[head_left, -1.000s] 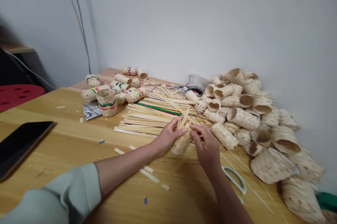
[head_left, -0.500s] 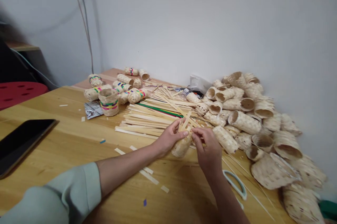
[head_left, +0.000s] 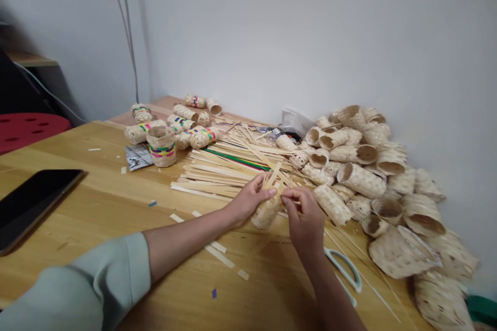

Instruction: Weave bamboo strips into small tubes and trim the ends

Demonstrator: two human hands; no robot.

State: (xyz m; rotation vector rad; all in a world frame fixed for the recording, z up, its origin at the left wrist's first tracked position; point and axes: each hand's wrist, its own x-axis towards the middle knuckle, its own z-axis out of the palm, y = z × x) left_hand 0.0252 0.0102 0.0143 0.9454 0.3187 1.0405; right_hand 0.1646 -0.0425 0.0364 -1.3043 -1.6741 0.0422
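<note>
A small woven basket (head_left: 265, 214) of pale bamboo strips is held above the table, loose strip ends sticking up from its rim. My left hand (head_left: 253, 199) wraps round its left side, thumb pressed against the front near the rim. At the basket's right edge, my right hand (head_left: 305, 217) pinches a thin bamboo strip (head_left: 280, 197) between thumb and fingers. Part of that strip is hidden by the fingers. Just behind both hands lies a spread of flat bamboo strips (head_left: 209, 181), with a green strip (head_left: 233, 159) among them.
A heap of woven baskets (head_left: 361, 178) fills the right side against the wall. Pale-green-handled scissors (head_left: 349, 271) lie by my right forearm. Baskets with coloured bands (head_left: 162, 150) stand and lie at the back left, and a phone (head_left: 37, 206) rests at the left.
Both hands keep hold of the basket in nearly the same place. My right hand has shifted slightly left and down. The whole view has tilted a little.
</note>
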